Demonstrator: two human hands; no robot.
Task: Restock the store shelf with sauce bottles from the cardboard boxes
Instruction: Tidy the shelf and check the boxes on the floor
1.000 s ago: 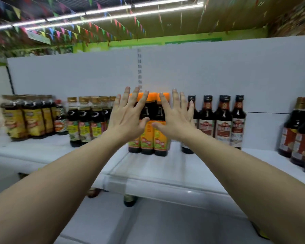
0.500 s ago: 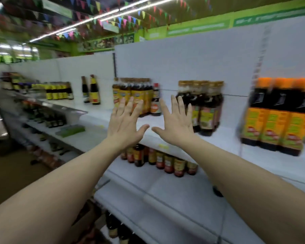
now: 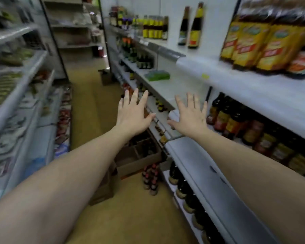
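My left hand (image 3: 133, 113) and my right hand (image 3: 190, 116) are stretched out in front of me, palms down, fingers spread, holding nothing. Below my left hand an open cardboard box (image 3: 139, 159) with dividers sits on the floor against the shelf unit. A cluster of red-capped sauce bottles (image 3: 151, 180) stands on the floor beside the box. The white store shelf (image 3: 253, 92) runs along my right. Yellow-labelled sauce bottles (image 3: 264, 37) stand on its upper level and dark bottles (image 3: 236, 120) on the level below.
The aisle floor (image 3: 92, 110) runs ahead between two shelf units. The left shelving (image 3: 21, 88) holds packaged goods. A second cardboard box (image 3: 105, 77) sits far down the aisle. Another flattened box (image 3: 104, 189) lies beside the open one. Two tall dark bottles (image 3: 190, 25) stand on the top shelf.
My view has swung left and down, from facing the orange-capped bottles to looking along the aisle. Both hands stayed open and empty and have drifted apart.
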